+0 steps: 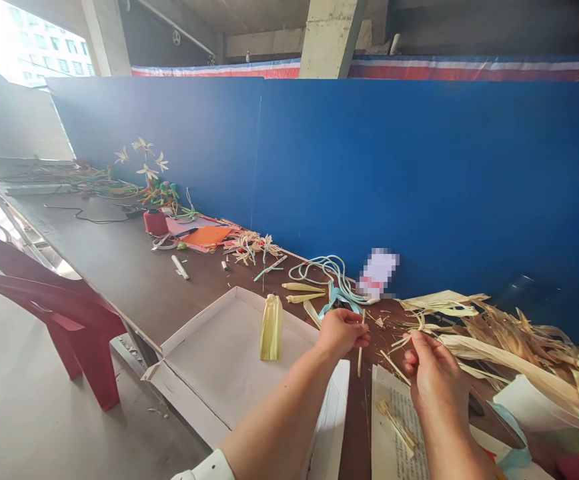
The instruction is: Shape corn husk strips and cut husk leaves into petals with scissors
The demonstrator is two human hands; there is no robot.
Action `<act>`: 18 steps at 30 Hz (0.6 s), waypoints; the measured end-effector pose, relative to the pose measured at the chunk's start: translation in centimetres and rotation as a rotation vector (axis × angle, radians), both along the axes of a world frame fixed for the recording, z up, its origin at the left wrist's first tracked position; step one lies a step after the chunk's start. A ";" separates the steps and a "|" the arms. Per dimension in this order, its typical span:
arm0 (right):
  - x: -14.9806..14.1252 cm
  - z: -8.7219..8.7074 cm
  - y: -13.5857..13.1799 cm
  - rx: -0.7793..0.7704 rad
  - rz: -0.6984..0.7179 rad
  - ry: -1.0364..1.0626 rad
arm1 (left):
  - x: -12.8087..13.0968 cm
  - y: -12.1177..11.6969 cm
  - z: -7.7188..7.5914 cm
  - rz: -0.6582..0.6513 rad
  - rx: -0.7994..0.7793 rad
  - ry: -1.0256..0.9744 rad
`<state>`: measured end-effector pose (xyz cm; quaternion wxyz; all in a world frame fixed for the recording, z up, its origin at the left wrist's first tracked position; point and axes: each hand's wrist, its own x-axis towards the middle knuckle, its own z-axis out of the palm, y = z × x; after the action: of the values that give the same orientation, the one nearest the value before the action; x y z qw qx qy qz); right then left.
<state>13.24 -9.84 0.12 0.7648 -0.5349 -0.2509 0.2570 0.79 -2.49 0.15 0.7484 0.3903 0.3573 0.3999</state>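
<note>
nearest to us is our left forearm, running up across the white tray (204, 373) to the left hand (340, 331). its fingers are pinched shut on a thin stick (360, 353), gripped near the top end. the stick hangs close to upright, long axis running top to bottom, with its lower tip over the bare desk (129, 267) between the tray and a printed page (394, 433).

our right hand (432, 373) sits just right of the stick, apart from it, so the left is the one that's actually on it. right fingers are curled closed around a pale husk strip (474, 343) that trails off to the right into the husk pile (529, 340). so the strip lies to the right of the stick, roughly crosswise to it.

a folded yellow husk (271, 327) lies in the tray, left of the left hand. a few straw bits (394, 419) rest on the page below the right wrist. blue cord (327, 270) is coiled further back by the blue board (419, 173).
</note>
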 end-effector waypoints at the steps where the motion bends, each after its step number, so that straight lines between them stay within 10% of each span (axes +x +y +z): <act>1: 0.1 -0.1 0.0 0.005 -0.004 -0.005 | -0.1 0.2 0.0 0.041 0.005 0.001; 18: -0.5 -1.0 0.3 -0.228 0.086 -0.036 | 0.6 -1.1 -0.8 -0.115 0.214 0.225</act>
<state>12.69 -9.58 -0.87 0.6824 -0.6118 -0.2565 0.3070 1.38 -3.64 -0.62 0.6796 0.5299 0.3712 0.3458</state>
